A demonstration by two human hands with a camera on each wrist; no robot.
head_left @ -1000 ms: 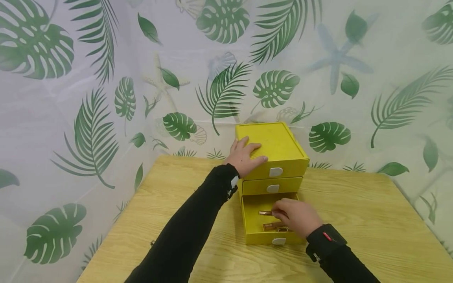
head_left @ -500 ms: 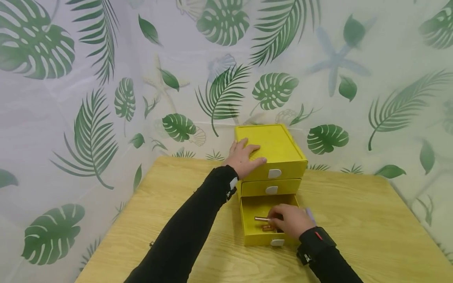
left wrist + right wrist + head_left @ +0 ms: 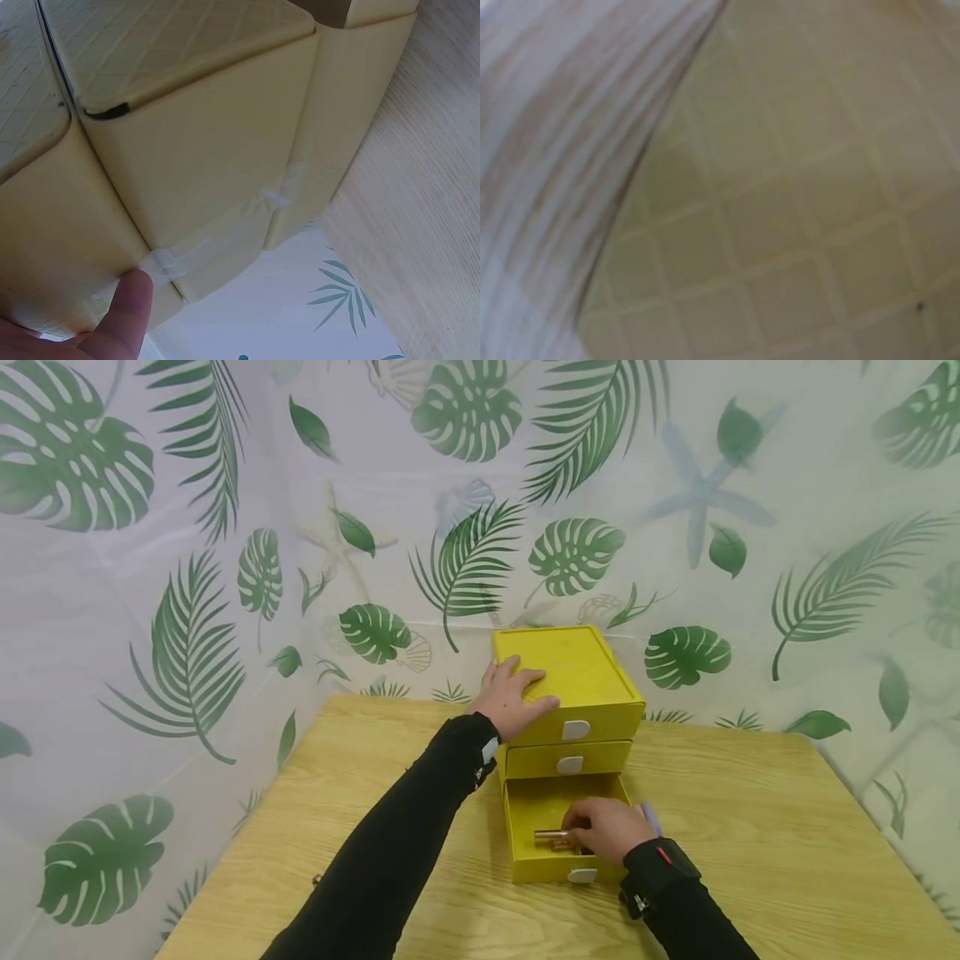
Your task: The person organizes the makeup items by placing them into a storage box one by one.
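A yellow three-tier drawer unit [image 3: 562, 672] stands on the table with its bottom drawer [image 3: 525, 814] pulled out. My left hand [image 3: 510, 700] rests spread on the unit's top left edge; in the left wrist view a finger [image 3: 126, 311] touches the side wall near clear tape [image 3: 161, 262]. Inside the bottom drawer, the fingers of my right hand [image 3: 611, 828] pinch a slim, shiny rose-gold tube [image 3: 550, 833] held level. Another rose-gold tube [image 3: 558, 845] lies below it, partly hidden by the hand. Only the blurred, grid-patterned drawer front [image 3: 765, 210] fills the right wrist view.
The upper two drawers, with white tabs [image 3: 576, 729], are closed. A light purple object [image 3: 649, 817] shows behind my right hand, at the drawer's right side. Wood-grain table [image 3: 750, 827] surrounds the unit, and a leaf-patterned sheet [image 3: 480, 485] hangs behind.
My right hand has moved toward the drawer's front with the tube, and the light purple object has come into sight behind it. My left hand stays on the unit.
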